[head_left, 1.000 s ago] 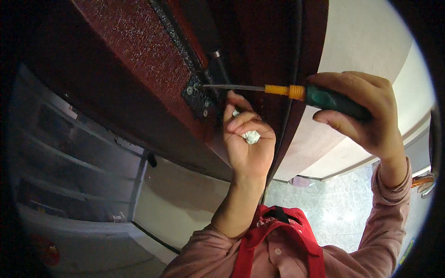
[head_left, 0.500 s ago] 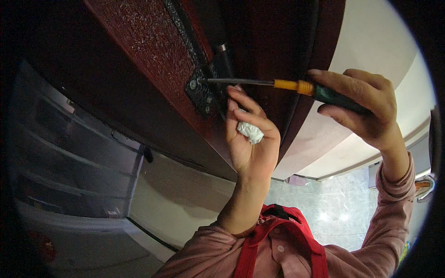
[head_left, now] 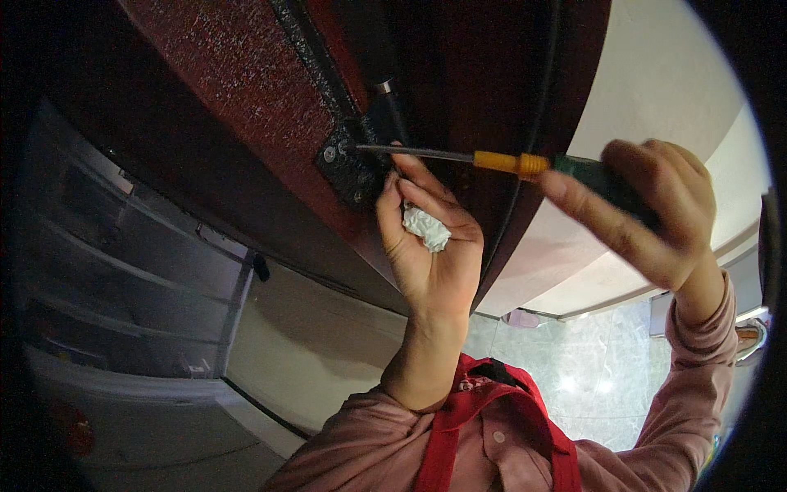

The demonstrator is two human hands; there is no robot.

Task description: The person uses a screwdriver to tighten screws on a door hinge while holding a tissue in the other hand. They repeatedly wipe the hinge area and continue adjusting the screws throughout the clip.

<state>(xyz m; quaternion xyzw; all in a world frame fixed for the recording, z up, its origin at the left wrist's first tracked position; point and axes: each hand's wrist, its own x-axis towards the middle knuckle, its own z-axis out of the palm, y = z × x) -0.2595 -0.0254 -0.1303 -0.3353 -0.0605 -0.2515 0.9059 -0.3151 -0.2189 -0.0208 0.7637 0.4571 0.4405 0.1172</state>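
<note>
A screwdriver with a green and yellow handle is gripped in my right hand, which is slightly blurred. Its long metal shaft points left, and the tip meets the black metal plate fixed to dark red wood. Screw heads show on that plate; whether the tip sits in a screw I cannot tell. My left hand is raised beside the plate, curled around a crumpled piece of white paper or tissue. Its fingertips are up by the shaft and the plate's edge; what they pinch, if anything, is hidden.
A black arm with a silver end runs along the dark wood above the plate. A white wall rises on the right. Pale floor tiles lie below, and a grey panelled surface is at left.
The fingers of my right hand have shifted around the screwdriver handle, the index finger now extended below it. My left hand, the plate and the screwdriver appear slightly further left.
</note>
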